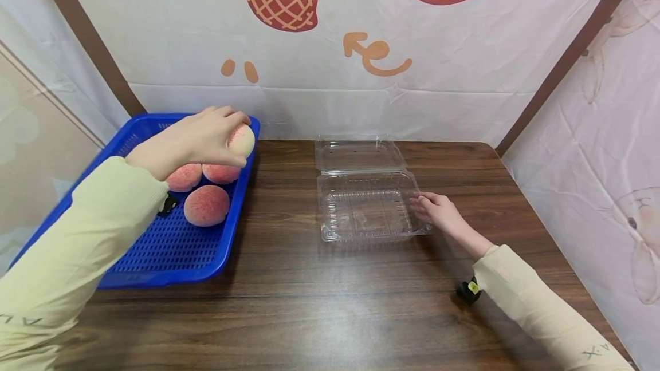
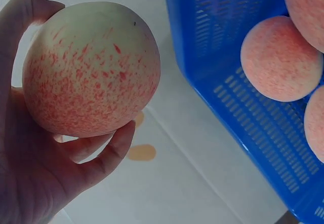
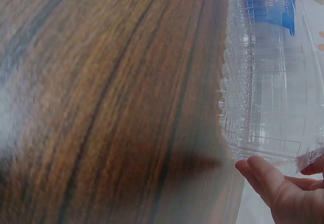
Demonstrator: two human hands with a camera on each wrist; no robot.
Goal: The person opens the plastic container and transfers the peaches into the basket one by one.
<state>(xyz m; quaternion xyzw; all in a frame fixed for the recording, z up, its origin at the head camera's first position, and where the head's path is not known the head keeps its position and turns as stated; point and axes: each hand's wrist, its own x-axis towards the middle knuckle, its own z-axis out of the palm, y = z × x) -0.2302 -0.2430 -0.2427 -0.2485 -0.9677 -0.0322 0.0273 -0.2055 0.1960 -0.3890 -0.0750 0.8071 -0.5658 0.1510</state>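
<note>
In the head view my left hand [image 1: 208, 133] grips a pale peach [image 1: 241, 141] with red speckles, raised over the far right part of the blue basket [image 1: 222, 256]. The left wrist view shows this peach [image 2: 93, 70] between thumb and curled fingers. Several pinker peaches, one at the front [image 1: 206, 206], lie in the basket, partly covered by my forearm. On the table a clear plastic clamshell box [image 1: 366, 210] stands with its lid [image 1: 361, 156] folded back. My right hand [image 1: 435, 210] holds the box's right side, fingertips [image 3: 258, 168] against the wall in the right wrist view.
The brown wooden table [image 1: 294, 296] runs between basket and box and toward the front. A printed white cloth [image 1: 309, 96] hangs behind the table, with another cloth [image 1: 593, 159] along the right side. Black wrist cameras, one at the right sleeve [image 1: 468, 291], sit under both forearms.
</note>
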